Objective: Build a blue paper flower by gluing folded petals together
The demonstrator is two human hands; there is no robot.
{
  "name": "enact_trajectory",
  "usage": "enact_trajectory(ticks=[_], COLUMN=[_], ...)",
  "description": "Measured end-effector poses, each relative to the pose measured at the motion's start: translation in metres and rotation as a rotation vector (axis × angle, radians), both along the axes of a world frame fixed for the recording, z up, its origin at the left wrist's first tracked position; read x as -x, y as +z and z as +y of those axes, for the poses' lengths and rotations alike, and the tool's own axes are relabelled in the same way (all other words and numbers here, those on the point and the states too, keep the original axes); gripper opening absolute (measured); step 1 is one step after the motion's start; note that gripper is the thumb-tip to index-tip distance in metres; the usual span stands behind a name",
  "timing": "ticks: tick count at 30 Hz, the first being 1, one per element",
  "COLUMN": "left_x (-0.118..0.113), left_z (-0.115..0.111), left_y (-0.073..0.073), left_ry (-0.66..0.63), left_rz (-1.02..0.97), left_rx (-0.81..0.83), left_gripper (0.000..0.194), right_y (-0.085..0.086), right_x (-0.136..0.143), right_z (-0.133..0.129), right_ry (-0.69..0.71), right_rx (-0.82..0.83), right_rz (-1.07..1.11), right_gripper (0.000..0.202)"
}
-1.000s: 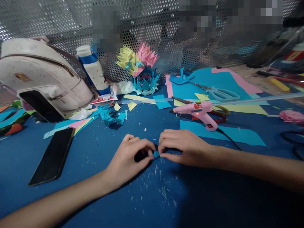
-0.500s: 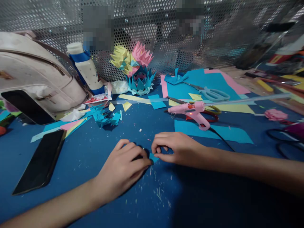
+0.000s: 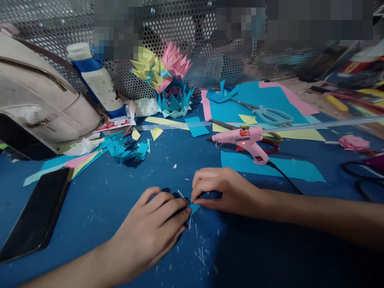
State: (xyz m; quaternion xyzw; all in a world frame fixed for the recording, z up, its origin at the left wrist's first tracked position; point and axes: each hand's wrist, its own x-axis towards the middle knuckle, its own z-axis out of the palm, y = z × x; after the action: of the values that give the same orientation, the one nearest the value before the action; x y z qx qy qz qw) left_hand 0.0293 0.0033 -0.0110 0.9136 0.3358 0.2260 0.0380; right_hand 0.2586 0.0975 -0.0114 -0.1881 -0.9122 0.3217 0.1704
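Note:
Low over the blue tabletop, a small piece of blue paper lies between my two hands, partly covered by fingertips. My left hand is closed on its left side, thumb and fingers pressed together at the paper. From the right, my right hand pinches the paper's upper edge between thumb and index finger. Beyond my right hand rests a pink hot glue gun with a lit orange light and a clear glue stick. A cluster of folded blue paper pieces sits past my left hand.
Yellow, pink and blue paper flowers stand at a perforated metal panel. Scissors lie on blue sheets. A phone, a bottle and a pale backpack occupy the left. Paper scraps dot the table.
My right hand's thumb and index finger have come together on the blue paper. My left hand is slightly lower in view, and the view has shifted a little.

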Motion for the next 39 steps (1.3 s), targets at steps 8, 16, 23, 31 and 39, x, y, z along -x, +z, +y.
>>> enact_trajectory(ticks=[8,16,23,31,39], left_x=[-0.001,0.001,0.004,0.006,0.003], left_z=[0.0,0.002,-0.001,-0.007,-0.008], left_y=[-0.004,-0.004,-0.003,-0.007,-0.007], left_ry=[-0.016,-0.065,-0.125,-0.105,-0.043], left_rz=[0.028,0.069,0.162,0.191,0.148], left_rx=[-0.1,-0.115,-0.14,-0.164,-0.132], left_gripper=[0.022,0.02,0.019,0.022,0.028], right_y=[-0.001,0.0,0.003,0.001,-0.002], right_x=[-0.01,-0.01,-0.008,-0.007,-0.007], right_z=[0.017,0.019,0.012,0.011,0.015], right_ry=[0.279,0.313,0.23,0.302,0.292], right_rx=[-0.256,-0.486,-0.634,-0.794,-0.783], right_rz=[0.04,0.001,0.022,0.066,0.107], right_gripper=[0.016,0.017,0.02,0.025,0.017])
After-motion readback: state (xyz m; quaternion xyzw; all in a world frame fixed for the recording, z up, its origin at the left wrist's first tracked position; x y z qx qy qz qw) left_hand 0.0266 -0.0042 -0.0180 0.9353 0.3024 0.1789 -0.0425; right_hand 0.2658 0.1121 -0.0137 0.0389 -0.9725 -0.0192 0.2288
